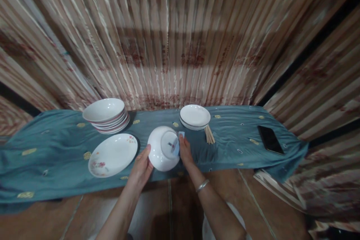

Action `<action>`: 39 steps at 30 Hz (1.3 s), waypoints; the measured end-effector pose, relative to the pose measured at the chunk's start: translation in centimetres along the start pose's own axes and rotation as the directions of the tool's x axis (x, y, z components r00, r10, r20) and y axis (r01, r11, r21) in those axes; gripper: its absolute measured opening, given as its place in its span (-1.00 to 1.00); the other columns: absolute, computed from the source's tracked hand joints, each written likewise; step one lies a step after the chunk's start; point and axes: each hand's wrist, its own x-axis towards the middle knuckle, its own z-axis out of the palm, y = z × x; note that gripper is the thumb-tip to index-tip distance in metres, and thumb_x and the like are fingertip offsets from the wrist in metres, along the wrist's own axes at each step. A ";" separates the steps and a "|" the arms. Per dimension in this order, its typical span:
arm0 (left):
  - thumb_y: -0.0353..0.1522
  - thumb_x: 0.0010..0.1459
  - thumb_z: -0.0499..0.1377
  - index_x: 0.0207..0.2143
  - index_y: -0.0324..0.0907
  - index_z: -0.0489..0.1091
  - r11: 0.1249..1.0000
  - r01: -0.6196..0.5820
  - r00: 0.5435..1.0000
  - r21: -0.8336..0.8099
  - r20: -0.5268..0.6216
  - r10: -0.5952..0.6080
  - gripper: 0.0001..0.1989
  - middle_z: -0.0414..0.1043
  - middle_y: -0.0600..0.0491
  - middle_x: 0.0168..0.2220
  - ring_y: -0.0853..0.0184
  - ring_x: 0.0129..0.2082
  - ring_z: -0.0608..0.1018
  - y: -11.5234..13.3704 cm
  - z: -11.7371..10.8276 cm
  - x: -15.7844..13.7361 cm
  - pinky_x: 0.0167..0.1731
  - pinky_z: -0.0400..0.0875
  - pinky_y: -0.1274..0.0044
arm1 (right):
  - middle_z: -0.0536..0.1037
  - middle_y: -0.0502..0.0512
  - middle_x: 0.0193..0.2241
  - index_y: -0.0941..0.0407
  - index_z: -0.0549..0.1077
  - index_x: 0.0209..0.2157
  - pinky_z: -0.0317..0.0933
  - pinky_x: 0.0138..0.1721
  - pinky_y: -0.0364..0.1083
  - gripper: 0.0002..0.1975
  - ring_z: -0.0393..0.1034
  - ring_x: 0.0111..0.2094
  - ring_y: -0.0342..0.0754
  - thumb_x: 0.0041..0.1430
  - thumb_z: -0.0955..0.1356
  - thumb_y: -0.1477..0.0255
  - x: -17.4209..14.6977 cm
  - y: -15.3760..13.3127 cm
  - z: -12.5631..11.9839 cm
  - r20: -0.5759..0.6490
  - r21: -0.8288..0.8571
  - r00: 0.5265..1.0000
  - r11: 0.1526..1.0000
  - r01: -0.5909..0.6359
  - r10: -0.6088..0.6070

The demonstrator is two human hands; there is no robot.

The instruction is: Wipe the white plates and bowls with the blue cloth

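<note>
Tipped up over the front of the table, a white bowl (159,157) shows its underside and a small mark inside its foot ring. My left hand (143,165) is closed on the bowl's left edge. At the right edge, my right hand (185,152) pinches a thin pale blue piece (182,134), like a cloth or paper, against the bowl. Some of that piece is hidden by the fingers. Left of the bowl lies an oval white plate (114,155) with a floral pattern.
Stacked bowls or dishes (105,110) stand at the back left. Behind the right hand are small stacked plates (195,116) and a bundle of chopsticks (209,135). A black phone (270,139) lies on the teal tablecloth (230,146). A pleated curtain (180,45) hangs behind.
</note>
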 end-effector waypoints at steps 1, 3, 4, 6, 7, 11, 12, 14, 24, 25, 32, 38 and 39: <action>-0.44 0.17 0.22 -0.28 -0.33 0.53 0.999 0.002 0.999 -0.035 -0.033 -0.003 -0.88 0.62 -0.11 -0.38 0.26 -0.30 0.65 0.2 -0.1 0.2 -0.17 0.54 0.49 | 0.63 0.11 -0.25 0.13 0.56 -0.20 0.27 -0.01 -0.02 -0.37 0.47 -0.14 0.06 0.04 0.27 -0.13 -0.2 0.1 0.0 0.007 -0.002 1.000 1.000 0.009 -0.009; -0.49 0.25 0.12 -0.16 -0.32 0.51 0.993 -0.007 0.996 -0.117 -0.092 -0.003 -0.81 0.63 -0.07 -0.36 0.35 -0.36 0.64 0.5 -0.1 0.5 -0.17 0.54 0.56 | 0.62 0.15 -0.16 0.13 0.55 -0.15 0.23 0.07 0.01 -0.36 0.45 -0.06 0.09 0.05 0.27 -0.12 -0.8 0.0 0.1 0.025 0.009 1.000 1.000 0.019 -0.020; -0.51 0.28 0.08 -0.09 -0.32 0.49 0.987 -0.013 0.993 -0.159 -0.118 -0.005 -0.77 0.63 -0.05 -0.36 0.39 -0.40 0.63 0.7 -0.1 0.6 -0.18 0.53 0.59 | 0.61 0.17 -0.11 0.14 0.54 -0.11 0.20 0.10 0.02 -0.35 0.44 -0.02 0.10 0.07 0.26 -0.11 -1.0 -0.1 0.2 0.034 0.016 0.999 1.000 0.021 -0.022; -0.53 0.30 0.05 0.02 -0.31 0.44 0.972 -0.023 0.986 -0.232 -0.164 -0.015 -0.70 0.63 -0.02 -0.36 0.44 -0.45 0.62 1.1 0.1 0.9 -0.23 0.53 0.66 | 0.57 0.21 -0.01 0.16 0.50 -0.02 0.14 0.17 0.05 -0.32 0.40 0.06 0.12 0.11 0.24 -0.10 -1.8 -0.1 0.4 0.046 0.012 0.999 1.000 0.018 -0.019; -0.53 0.30 0.04 0.06 -0.31 0.41 0.965 -0.028 0.984 -0.262 -0.179 -0.020 -0.68 0.64 -0.01 -0.36 0.45 -0.46 0.61 1.3 0.3 1.0 -0.26 0.53 0.68 | 0.53 0.23 0.05 0.17 0.47 0.03 0.10 0.21 0.06 -0.30 0.36 0.11 0.12 0.14 0.22 -0.09 -2.3 0.0 0.5 0.048 -0.003 0.999 1.000 0.022 -0.022; -0.52 0.31 0.03 0.16 -0.31 0.33 0.943 -0.040 0.979 -0.331 -0.200 -0.029 -0.62 0.64 -0.04 -0.33 0.44 -0.48 0.62 1.5 0.7 1.3 -0.34 0.53 0.69 | 0.26 0.29 0.27 0.20 0.24 0.25 -0.05 0.32 0.09 -0.28 0.12 0.30 0.08 0.27 0.14 -0.02 -4.7 0.7 1.0 0.086 -0.131 0.984 0.978 0.164 -0.154; -0.52 0.32 0.02 0.17 -0.32 0.32 0.939 -0.039 0.980 -0.341 -0.194 -0.030 -0.61 0.64 -0.04 -0.33 0.43 -0.48 0.62 1.5 0.8 1.3 -0.34 0.54 0.68 | 0.19 0.29 0.31 0.21 0.16 0.29 -0.08 0.33 0.11 -0.28 0.06 0.33 0.08 0.30 0.12 0.00 -5.4 0.9 1.1 0.101 -0.173 0.974 0.961 0.217 -0.202; -0.51 0.33 0.00 0.17 -0.34 0.32 0.934 -0.030 0.984 -0.357 -0.176 -0.035 -0.62 0.64 -0.04 -0.35 0.44 -0.50 0.61 1.4 1.0 1.3 -0.34 0.54 0.69 | 0.05 0.31 0.36 0.21 0.02 0.34 -0.12 0.35 0.14 -0.30 -0.06 0.37 0.06 0.34 0.11 0.06 -6.5 1.3 1.1 0.146 -0.264 0.948 0.912 0.314 -0.284; -0.47 0.34 0.01 0.09 -0.37 0.38 0.961 0.007 0.995 -0.275 -0.097 -0.034 -0.66 0.63 -0.07 -0.36 0.36 -0.44 0.64 0.3 1.0 1.1 -0.31 0.55 0.62 | -0.09 0.38 0.39 0.20 -0.18 0.39 0.03 0.28 0.30 -0.36 -0.23 0.40 0.18 0.39 0.14 0.35 -8.0 1.0 0.8 0.509 -0.483 0.583 0.351 0.802 -0.633; -0.46 0.34 0.01 0.05 -0.37 0.41 0.968 0.017 0.996 -0.251 -0.082 -0.039 -0.68 0.63 -0.07 -0.37 0.35 -0.43 0.64 0.1 1.0 1.1 -0.31 0.55 0.61 | -0.09 0.39 0.39 0.21 -0.16 0.39 0.04 0.27 0.29 -0.36 -0.24 0.40 0.19 0.38 0.15 0.38 -7.9 0.9 0.9 0.539 -0.474 0.539 0.295 0.829 -0.648; -0.49 0.29 0.05 -0.36 -0.35 0.49 0.976 0.000 0.997 -0.217 -0.076 -0.017 -0.76 0.58 -0.05 -0.45 0.42 -0.51 0.58 -0.6 1.0 1.1 -0.46 0.48 0.66 | 0.18 0.34 0.31 0.20 0.09 0.34 0.08 0.28 0.22 -0.42 -0.15 0.39 0.17 0.31 0.20 0.50 -7.7 -0.4 1.3 0.645 -0.421 0.384 0.112 0.900 -0.660; -0.41 0.09 0.28 -0.37 -0.28 0.52 0.990 -0.059 0.998 -0.125 -0.004 0.059 -0.92 0.59 0.03 -0.40 0.43 -0.46 0.56 -1.3 0.8 0.7 -0.43 0.44 0.66 | 0.20 0.31 0.30 0.22 0.16 0.31 0.07 0.30 0.18 -0.42 -0.11 0.38 0.18 0.29 0.27 0.40 -7.2 -1.8 1.4 0.655 -0.409 0.366 0.098 0.907 -0.661; -0.39 0.05 0.32 -0.35 -0.28 0.52 0.992 -0.068 0.997 -0.110 0.016 0.070 -0.88 0.59 0.04 -0.38 0.43 -0.46 0.56 -1.4 0.8 0.6 -0.43 0.44 0.66 | 0.21 0.32 0.30 0.23 0.17 0.30 0.07 0.30 0.18 -0.42 -0.10 0.38 0.18 0.29 0.28 0.37 -6.9 -2.0 1.4 0.652 -0.410 0.365 0.096 0.907 -0.664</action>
